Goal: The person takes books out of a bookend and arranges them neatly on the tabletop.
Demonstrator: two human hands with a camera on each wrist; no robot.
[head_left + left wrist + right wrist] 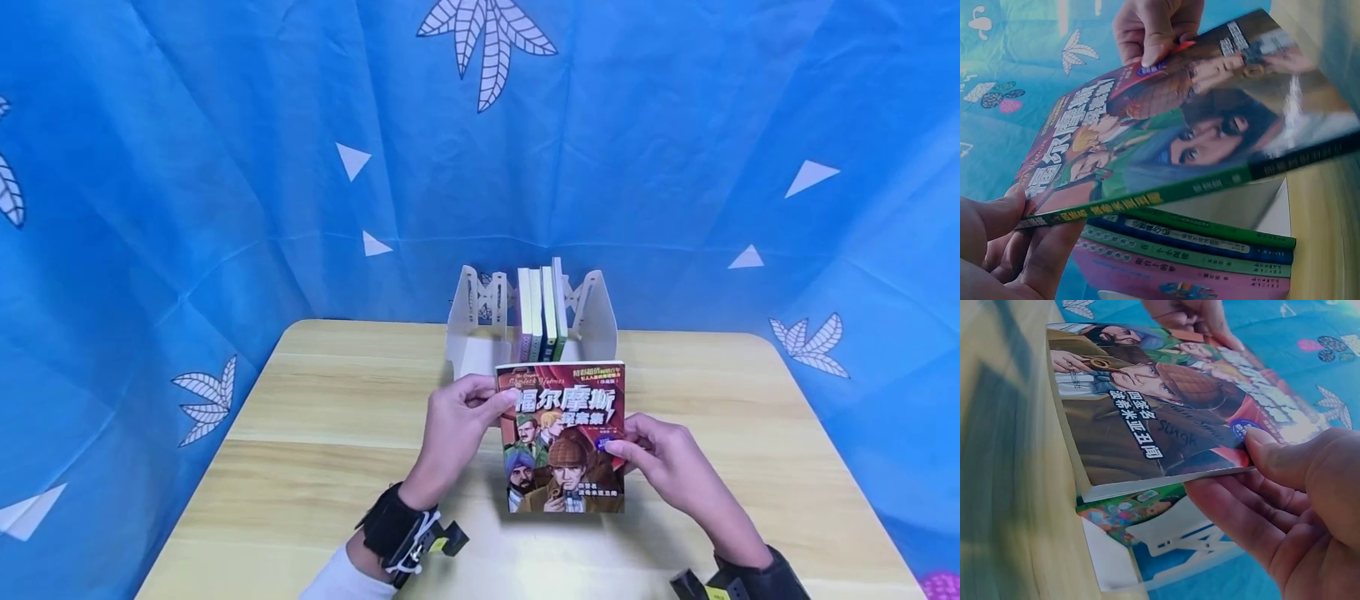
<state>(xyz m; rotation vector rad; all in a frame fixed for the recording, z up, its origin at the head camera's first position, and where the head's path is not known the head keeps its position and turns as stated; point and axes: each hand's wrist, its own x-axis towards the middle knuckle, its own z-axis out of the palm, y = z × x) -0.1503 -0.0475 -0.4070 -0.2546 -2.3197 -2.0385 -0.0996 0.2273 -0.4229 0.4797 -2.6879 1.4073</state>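
Creased blue cloth backdrop [645,183] with white leaf and triangle prints, behind a pale wood-grain tabletop [300,467]. Partly hidden in the head view: the near base of a white plastic-looking book rack [602,317] and the feet of slim upright books [550,308] inside it, behind a glossy red-and-brown illustrated paperback [562,450] with a white title. Cut off by the lower frame edge: the black strap [765,575] round the right wrist; smaller cover print hard to read. Left hand [465,425] angled inward, thumb on the cover near its upper left corner, fingers curled beneath, pinching the edge. Right hand [663,454] lower down the opposite edge, thumb on top, fingers under, pinching with only the paperback's thickness between. Held above the tabletop, in front of the rack, cover toward the head camera, title end toward the backdrop, spine on the left, long axis running near to far
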